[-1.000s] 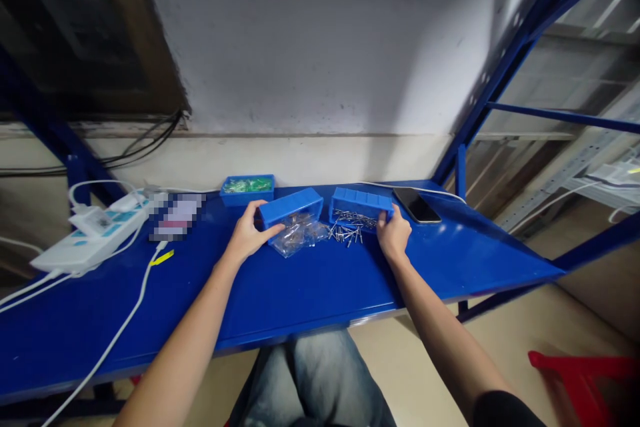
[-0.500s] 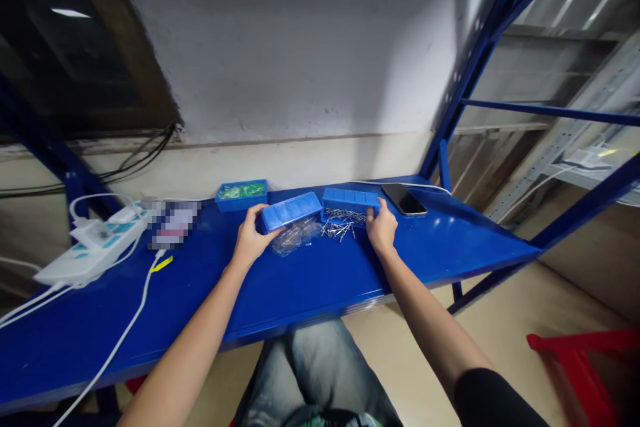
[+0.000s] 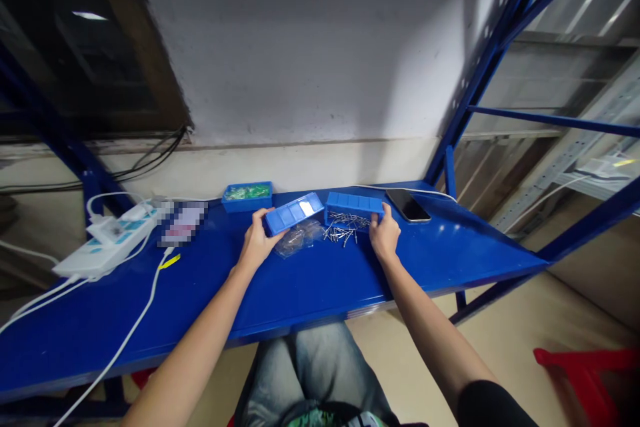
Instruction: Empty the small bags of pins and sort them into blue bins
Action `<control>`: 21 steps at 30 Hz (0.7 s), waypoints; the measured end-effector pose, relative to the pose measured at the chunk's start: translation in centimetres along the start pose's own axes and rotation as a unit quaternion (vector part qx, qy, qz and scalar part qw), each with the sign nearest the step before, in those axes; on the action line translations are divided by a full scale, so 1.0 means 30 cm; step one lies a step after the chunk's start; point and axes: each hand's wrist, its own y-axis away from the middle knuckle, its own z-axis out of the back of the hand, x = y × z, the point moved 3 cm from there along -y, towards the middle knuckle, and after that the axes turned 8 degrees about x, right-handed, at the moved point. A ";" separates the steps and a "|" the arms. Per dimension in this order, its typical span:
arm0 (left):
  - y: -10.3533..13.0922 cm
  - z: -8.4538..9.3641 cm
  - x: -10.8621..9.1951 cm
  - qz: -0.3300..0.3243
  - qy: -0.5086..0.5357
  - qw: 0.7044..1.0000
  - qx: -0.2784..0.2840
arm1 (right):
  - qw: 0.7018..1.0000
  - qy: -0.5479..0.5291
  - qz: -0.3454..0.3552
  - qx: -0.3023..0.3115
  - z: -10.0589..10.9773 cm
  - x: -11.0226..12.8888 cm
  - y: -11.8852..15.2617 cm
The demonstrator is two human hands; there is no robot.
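Observation:
My left hand (image 3: 259, 238) grips the left end of a blue plastic bin (image 3: 294, 213), tipped so its ribbed underside faces me. My right hand (image 3: 384, 231) is closed on the right end of a second blue bin (image 3: 355, 203), also tilted on its side. Thin metal pieces like rivets (image 3: 341, 233) lie in a heap at the second bin's mouth and spill onto the table. Under the left bin is a crumpled clear plastic bag (image 3: 299, 240); what it contains is hard to make out.
A third blue bin (image 3: 247, 197) with green packets stands by the wall. At the right lies a black phone (image 3: 408, 205). A white power strip (image 3: 107, 243) with cables sits at the left on the blue table (image 3: 320, 290). A red stool (image 3: 590, 373) is on the floor.
The left bin has turned a little, its right end now higher and catching bright light. The right bin stays much the same. The whole view has shifted slightly.

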 end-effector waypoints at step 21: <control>0.001 0.003 0.033 0.083 0.077 0.993 -0.018 | 0.981 -0.192 0.040 0.002 -0.031 -0.047 -0.027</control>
